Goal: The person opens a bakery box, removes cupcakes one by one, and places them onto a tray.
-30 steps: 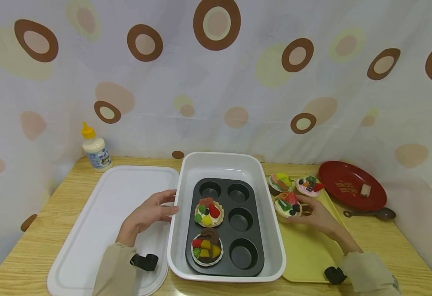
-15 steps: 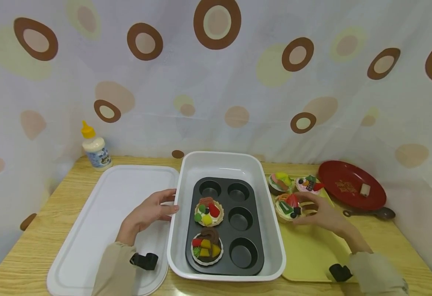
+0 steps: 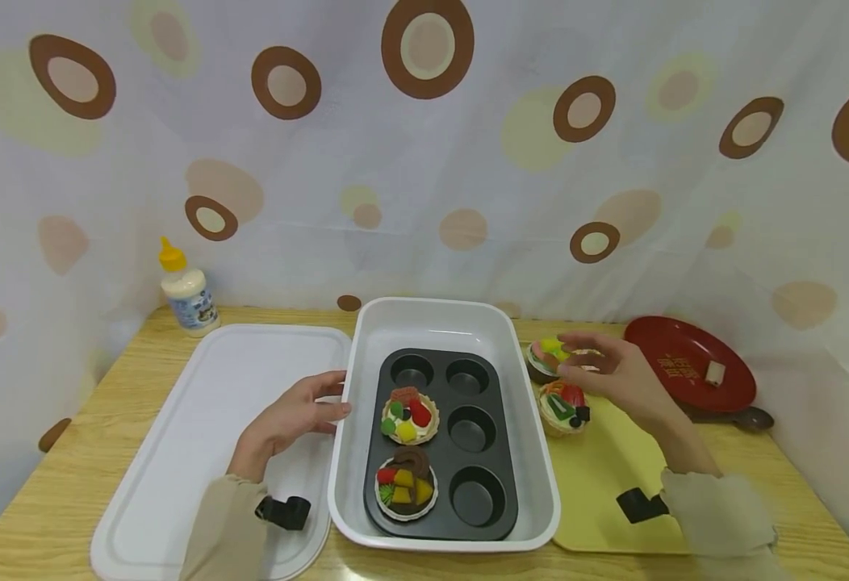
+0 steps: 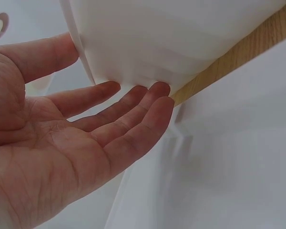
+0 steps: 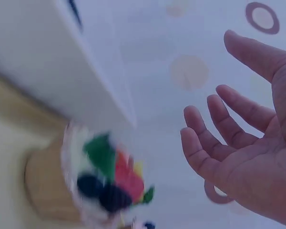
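Note:
My left hand (image 3: 301, 415) rests against the outside wall of a deep white tray (image 3: 345, 516); in the left wrist view its fingertips (image 4: 159, 90) touch the wall and the thumb reaches the rim. A dark muffin pan (image 3: 442, 528) lies in that tray, with a fruit tart (image 3: 410, 415) and a chocolate fruit tart (image 3: 406, 486) in its left cups. My right hand (image 3: 616, 375), fingers apart and holding nothing, hovers over the back of a yellow tray (image 3: 606, 484). Just below it sits a strawberry tart (image 3: 564, 406). A yellow-topped tart (image 3: 545, 357) stands behind, and the pink-rimmed tart is mostly hidden.
A white lid-like tray (image 3: 177, 452) lies at left, with a yellow-capped bottle (image 3: 190, 294) behind it. A red plate (image 3: 686, 363) holding a small pale block (image 3: 715, 373) stands back right, beside a dark spoon (image 3: 751, 418). A patterned curtain (image 3: 424, 161) closes off the back.
My right hand has let go of the strawberry tart, which stays on the yellow tray, and has risen up and back over the rear tarts. The left hand has not moved.

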Demonstrator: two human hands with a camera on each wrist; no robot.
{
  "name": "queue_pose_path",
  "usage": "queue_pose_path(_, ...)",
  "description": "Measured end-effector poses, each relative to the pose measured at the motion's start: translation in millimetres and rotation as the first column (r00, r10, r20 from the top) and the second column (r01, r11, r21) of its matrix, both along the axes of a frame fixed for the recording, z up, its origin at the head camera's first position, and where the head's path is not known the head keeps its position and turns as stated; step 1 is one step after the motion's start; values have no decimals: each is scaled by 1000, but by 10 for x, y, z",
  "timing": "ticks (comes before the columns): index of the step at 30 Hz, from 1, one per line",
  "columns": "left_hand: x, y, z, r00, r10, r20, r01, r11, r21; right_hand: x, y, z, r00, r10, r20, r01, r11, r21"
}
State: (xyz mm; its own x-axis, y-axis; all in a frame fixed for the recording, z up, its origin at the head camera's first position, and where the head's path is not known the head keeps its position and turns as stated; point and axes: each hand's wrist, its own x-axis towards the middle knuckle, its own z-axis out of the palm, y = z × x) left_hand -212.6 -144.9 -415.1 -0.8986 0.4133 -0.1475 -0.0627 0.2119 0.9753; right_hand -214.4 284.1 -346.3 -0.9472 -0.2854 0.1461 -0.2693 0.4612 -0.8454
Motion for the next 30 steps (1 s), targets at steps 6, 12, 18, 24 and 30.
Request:
queue_pose_path(6,-24,19,-13,1000,-12,1,12,1000,15,-94,-344,50,999,32,-6,-32,993,-112)
queue_pose_path(12,-18,8,-15,1000,-7,-2,7,1000,3,-206,-753,22,996,93,-16,-94,986,-136)
queue_pose_path(18,-7,-14,-21,1000,2,-2,-2,1000,3,-294,-1144,-76,983,171,68,-161,977,-137)
queue_pose_path(24,-1,-17,-25,1000,1,1,-1,1000,3,-353,-1410,-225,969,217,119,-208,975,-82)
queue_pose_path(30,-3,-15,-8,1000,0,3,0,1000,1,-371,-1499,-320,955,248,165,-246,969,-33)
